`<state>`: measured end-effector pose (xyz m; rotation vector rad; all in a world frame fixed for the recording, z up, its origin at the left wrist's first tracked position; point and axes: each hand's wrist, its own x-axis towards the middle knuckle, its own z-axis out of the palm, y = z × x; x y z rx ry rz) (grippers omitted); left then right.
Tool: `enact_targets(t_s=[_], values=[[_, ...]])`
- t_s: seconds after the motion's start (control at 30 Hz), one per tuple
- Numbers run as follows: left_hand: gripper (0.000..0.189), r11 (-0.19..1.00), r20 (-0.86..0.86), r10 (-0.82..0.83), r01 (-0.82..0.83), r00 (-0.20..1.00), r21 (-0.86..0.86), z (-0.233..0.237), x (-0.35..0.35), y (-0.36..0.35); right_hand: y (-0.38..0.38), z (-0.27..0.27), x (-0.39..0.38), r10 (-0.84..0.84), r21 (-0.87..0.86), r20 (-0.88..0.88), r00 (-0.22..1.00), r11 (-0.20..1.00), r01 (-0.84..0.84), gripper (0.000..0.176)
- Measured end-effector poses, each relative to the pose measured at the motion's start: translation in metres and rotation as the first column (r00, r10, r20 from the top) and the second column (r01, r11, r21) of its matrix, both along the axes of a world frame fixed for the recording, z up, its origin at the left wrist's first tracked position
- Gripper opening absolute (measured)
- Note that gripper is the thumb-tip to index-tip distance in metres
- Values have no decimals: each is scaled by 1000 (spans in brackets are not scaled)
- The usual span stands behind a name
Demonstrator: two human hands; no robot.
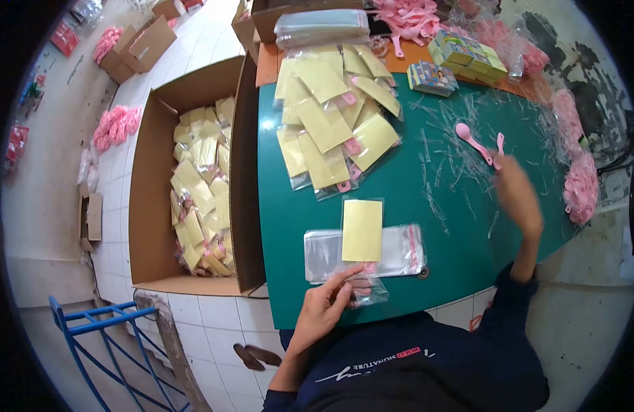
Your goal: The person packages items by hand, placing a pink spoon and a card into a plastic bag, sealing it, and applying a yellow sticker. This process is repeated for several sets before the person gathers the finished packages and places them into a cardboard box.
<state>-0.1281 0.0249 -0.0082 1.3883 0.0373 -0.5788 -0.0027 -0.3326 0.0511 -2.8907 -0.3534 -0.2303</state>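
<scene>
My left hand (322,310) is at the front edge of the green table (413,158), its fingers closed on the open end of a clear bag that holds a yellow card (363,231). Something pink shows inside the bag, below the card. Beneath it lies a stack of clear bags (320,250). Blurred by motion, my right hand (517,189) is at the right, its fingertips at a pink spoon (500,144). A second pink spoon (473,143) lies beside it. Whether the fingers grip either one is unclear.
Filled bags with yellow cards (324,127) are heaped at the back left. Left of the table, a cardboard box (149,206) holds many more. Card stacks (432,78), plastic scraps and pink bundles (581,187) lie right. A blue metal frame (76,329) stands lower left.
</scene>
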Motion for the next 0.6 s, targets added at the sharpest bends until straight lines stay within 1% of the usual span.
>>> enact_targets(t_s=[0.03, 0.07, 0.1, 0.13, 0.17, 0.27, 0.3, 0.37, 0.5, 0.6], values=[[32, 1000, 11, 0, 0, 1000, 8, -1, 0, 0, 34, -1, -16, 182, 136, -132, 974, 977, -164, 39], [30, 1000, -26, 18, -19, 999, -23, -1, 0, -1, 69, 1, -38, 308, 313, -248, 918, 923, -225, 38], [29, 998, -65, 31, -35, 997, -50, 0, -1, -2, 93, -10, -59, 394, 419, -290, 872, 871, -255, 36], [28, 996, -105, 42, -50, 994, -72, 1, -3, -2, 113, -21, -78, 422, 434, -309, 852, 860, -268, 38], [27, 996, -107, 32, -41, 994, -83, 0, -5, -1, 129, -20, -90, 452, 446, -344, 823, 850, -280, 41], [24, 993, -88, -1, -10, 996, -121, 0, -6, 0, 154, -43, -108, 395, 534, -238, 887, 816, -220, 40], [24, 991, -81, -10, -1, 997, -134, 1, -5, 0, 157, -44, -107, 411, 565, -190, 892, 788, -243, 36], [23, 988, -68, -16, 5, 998, -153, 3, -6, 0, 158, -50, -106, 404, 590, -124, 906, 764, -260, 35], [23, 986, -41, -5, -2, 999, -166, 5, -11, 1, 155, -53, -101, 351, 618, -22, 936, 741, -264, 33], [23, 986, -58, 12, -21, 998, -166, 7, -14, 2, 156, -46, -96, 348, 572, -3, 938, 770, -284, 31]])
